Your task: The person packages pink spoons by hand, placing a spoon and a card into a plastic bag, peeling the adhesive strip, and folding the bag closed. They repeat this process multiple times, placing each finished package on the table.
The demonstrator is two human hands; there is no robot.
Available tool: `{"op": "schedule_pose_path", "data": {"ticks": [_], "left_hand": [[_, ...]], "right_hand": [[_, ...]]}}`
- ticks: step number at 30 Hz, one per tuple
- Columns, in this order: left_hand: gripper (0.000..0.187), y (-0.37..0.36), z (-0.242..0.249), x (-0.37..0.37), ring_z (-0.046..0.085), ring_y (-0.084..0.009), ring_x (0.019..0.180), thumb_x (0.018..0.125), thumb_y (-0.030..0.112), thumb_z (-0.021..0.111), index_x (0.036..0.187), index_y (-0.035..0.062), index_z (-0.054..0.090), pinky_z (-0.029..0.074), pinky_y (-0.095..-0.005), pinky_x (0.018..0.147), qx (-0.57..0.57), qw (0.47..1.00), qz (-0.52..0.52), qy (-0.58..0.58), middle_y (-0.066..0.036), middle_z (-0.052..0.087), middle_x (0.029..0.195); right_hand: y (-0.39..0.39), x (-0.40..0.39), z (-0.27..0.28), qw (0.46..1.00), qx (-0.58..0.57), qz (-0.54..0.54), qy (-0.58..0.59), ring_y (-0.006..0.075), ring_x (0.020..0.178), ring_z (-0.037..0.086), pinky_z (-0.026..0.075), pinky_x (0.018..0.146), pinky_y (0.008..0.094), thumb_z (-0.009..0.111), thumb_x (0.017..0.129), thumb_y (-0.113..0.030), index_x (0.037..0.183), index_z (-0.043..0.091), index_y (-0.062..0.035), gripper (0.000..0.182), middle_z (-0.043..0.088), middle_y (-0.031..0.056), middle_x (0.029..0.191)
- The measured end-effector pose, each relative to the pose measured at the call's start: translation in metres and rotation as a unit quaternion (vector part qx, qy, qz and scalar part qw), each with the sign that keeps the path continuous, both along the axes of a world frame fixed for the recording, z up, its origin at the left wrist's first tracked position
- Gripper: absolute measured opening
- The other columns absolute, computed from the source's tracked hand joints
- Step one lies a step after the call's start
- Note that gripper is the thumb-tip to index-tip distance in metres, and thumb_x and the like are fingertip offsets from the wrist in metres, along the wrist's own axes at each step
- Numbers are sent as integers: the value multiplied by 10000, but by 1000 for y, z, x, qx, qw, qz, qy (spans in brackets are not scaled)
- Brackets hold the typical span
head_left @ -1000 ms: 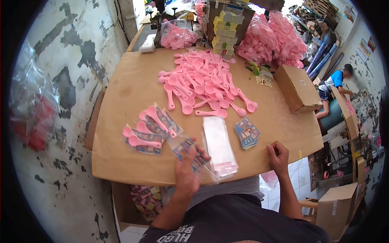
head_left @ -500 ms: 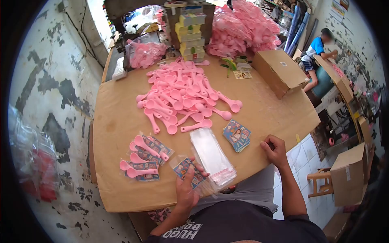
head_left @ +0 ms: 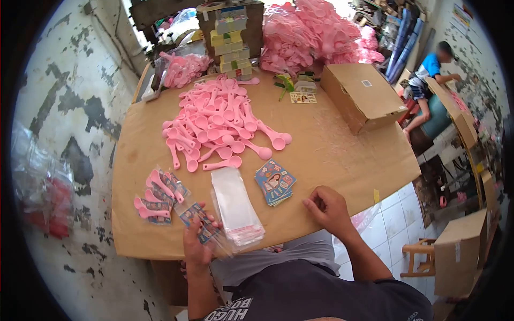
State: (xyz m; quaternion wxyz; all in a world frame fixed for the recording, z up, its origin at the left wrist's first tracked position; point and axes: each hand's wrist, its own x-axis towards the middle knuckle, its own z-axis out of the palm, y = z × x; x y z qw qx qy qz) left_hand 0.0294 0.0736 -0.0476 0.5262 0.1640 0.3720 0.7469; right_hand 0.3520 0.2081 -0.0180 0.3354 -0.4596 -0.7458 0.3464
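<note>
My left hand (head_left: 199, 238) holds a clear bag with a blue printed card (head_left: 194, 216) inside, at the table's front edge. Beside it lies a stack of clear plastic bags (head_left: 234, 203). To the right of that stack is a pile of blue printed cards (head_left: 274, 181). My right hand (head_left: 326, 208) hovers right of the cards, its fingers curled together; whether anything is between them is hidden. Left of my left hand are several bagged cards with pink spoons (head_left: 158, 195) on top. A large heap of loose pink spoons (head_left: 214, 117) lies behind the bags.
A cardboard box (head_left: 364, 93) sits at the table's back right. Stacked card bundles (head_left: 230, 45) and bulging bags of pink spoons (head_left: 310, 37) stand at the back. A person (head_left: 428, 75) sits at another table. A wooden stool (head_left: 420, 257) is on the floor at right.
The camera view has turned, so the table's contents appear further left. My left hand still holds the bagged card, and my right hand remains near the card pile.
</note>
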Motion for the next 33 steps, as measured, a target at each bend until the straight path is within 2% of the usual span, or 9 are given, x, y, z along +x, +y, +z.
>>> {"op": "schedule_pose_path", "data": {"ticks": [3, 5, 8, 10, 18, 20, 23, 30, 33], "left_hand": [[508, -3, -6, -4, 657, -179, 891, 1054, 275, 571, 1460, 4, 427, 573, -435, 891, 35, 998, 6, -54, -92, 632, 1015], [509, -3, -6, -6, 662, -177, 896, 1057, 281, 566, 1461, 5, 425, 577, -435, 898, 40, 997, 16, -63, -92, 631, 1021], [511, -2, -5, -5, 671, -174, 903, 1063, 293, 560, 1458, 0, 423, 591, -432, 908, 49, 996, 15, -77, -96, 625, 1036], [517, -2, -1, -4, 671, -175, 899, 1059, 296, 572, 1456, -2, 425, 599, -429, 900, 20, 999, -3, -27, -100, 623, 1032], [558, -3, 4, 3, 666, -177, 897, 1050, 328, 596, 1457, -11, 423, 604, -428, 896, 20, 1000, 16, -11, -94, 617, 1018], [568, -2, 2, 4, 667, -176, 896, 1049, 344, 596, 1459, -10, 423, 605, -423, 894, 32, 999, 14, 10, -93, 617, 1018], [555, -3, 1, 6, 667, -175, 891, 1054, 330, 588, 1460, -11, 423, 606, -420, 888, 31, 999, 22, 5, -91, 618, 1019], [539, -3, 1, 2, 664, -157, 904, 1060, 307, 578, 1473, 1, 417, 601, -416, 893, 20, 1000, 14, -3, -80, 620, 1019], [528, -3, -1, 0, 602, -138, 895, 1072, 317, 549, 1501, 46, 402, 568, -392, 915, 18, 1000, 2, -15, -55, 560, 1019]], "right_hand": [[7, -5, -1, 995, 69, 38, -63, 168, 579, 540, 427, 545, 324, 759, 899, -193, 783, 597, -42, 250, 562, 56, 697], [11, -8, 0, 981, 129, 31, -138, 217, 581, 552, 428, 550, 366, 762, 893, -220, 755, 568, -72, 281, 550, 58, 681], [16, -8, -2, 978, 102, 49, -178, 267, 664, 589, 441, 581, 412, 739, 916, -281, 763, 544, -104, 305, 556, 50, 708], [16, -8, -1, 978, 93, 61, -176, 263, 662, 586, 435, 573, 413, 738, 918, -281, 761, 542, -108, 305, 554, 48, 710], [20, -7, -6, 975, 94, 87, -184, 252, 662, 578, 416, 555, 416, 736, 915, -269, 751, 534, -115, 302, 545, 34, 734], [21, -7, -8, 977, 122, 85, -153, 212, 565, 515, 379, 528, 379, 743, 913, -232, 724, 534, -106, 309, 514, 27, 670], [20, -5, -6, 977, 105, 88, -163, 246, 661, 572, 415, 555, 410, 741, 904, -235, 748, 538, -114, 283, 547, 33, 740], [20, -2, -9, 983, 107, 63, -134, 236, 656, 572, 417, 558, 395, 745, 898, -226, 746, 547, -111, 275, 543, 30, 718], [20, -2, -8, 984, 113, 59, -121, 236, 633, 564, 412, 553, 393, 745, 896, -219, 737, 543, -111, 279, 531, 28, 692]]}}
